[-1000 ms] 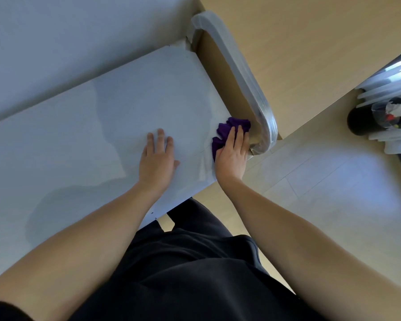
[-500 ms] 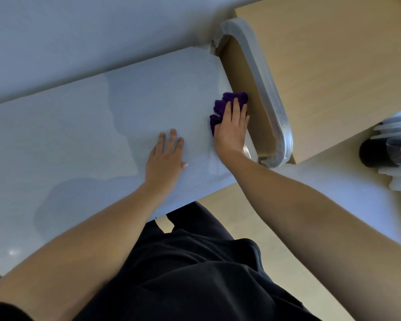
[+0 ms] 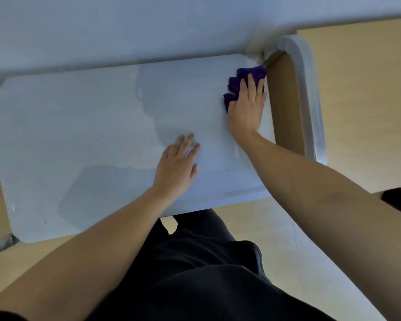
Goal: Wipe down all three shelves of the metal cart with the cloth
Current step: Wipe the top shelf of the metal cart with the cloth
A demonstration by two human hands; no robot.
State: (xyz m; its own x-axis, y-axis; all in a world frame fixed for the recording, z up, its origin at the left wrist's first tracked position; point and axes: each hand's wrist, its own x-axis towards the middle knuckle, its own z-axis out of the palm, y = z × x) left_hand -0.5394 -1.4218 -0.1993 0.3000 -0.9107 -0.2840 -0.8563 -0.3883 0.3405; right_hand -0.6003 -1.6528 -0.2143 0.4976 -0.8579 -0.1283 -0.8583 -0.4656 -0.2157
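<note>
Cloth (image 3: 241,72) purple, bunched, under right hand (image 3: 247,112), fingers (image 3: 251,86) straight, at shelf (image 3: 79,123) corner; left hand (image 3: 176,167) flat on shelf.

I see a smooth, pale metal shelf (image 3: 90,126) with a dull sheen, a soft purple cloth (image 3: 239,82), and a glossy metal handle (image 3: 310,100).

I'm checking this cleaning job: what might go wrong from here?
The right hand presses the purple cloth into the top shelf's far corner beside the handle, so fingers may knock the handle. The cloth is bunched, so it may miss patches. The left hand rests flat on the shelf and might leave fresh marks.
</note>
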